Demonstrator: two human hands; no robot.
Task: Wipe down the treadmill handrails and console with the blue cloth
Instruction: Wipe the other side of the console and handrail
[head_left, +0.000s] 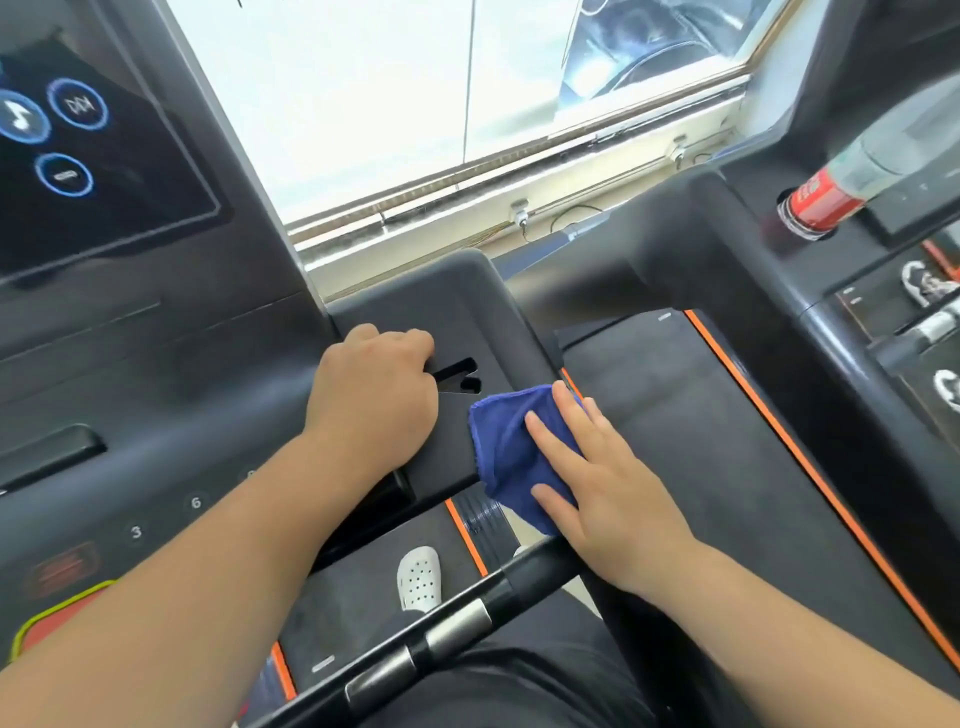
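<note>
This looks like a gym floor: right of the dark grey treadmill console with glowing blue round buttons (130, 332) stands a second black treadmill with an orange-edged running belt (701, 395), and just behind the console runs a wide bright window (415, 104).

1. The console's dark side wing (457, 291) carries the cloth (506, 441), which lies bunched at its right edge and hangs over it.
2. The right hand (608, 488) lies flat on the cloth, fingers straight.
3. The left hand (374, 384) rests on the wing just beside a slot (457, 375), fingers curled.
4. The belt (363, 587) below bears a white shoe (418, 578).
</note>
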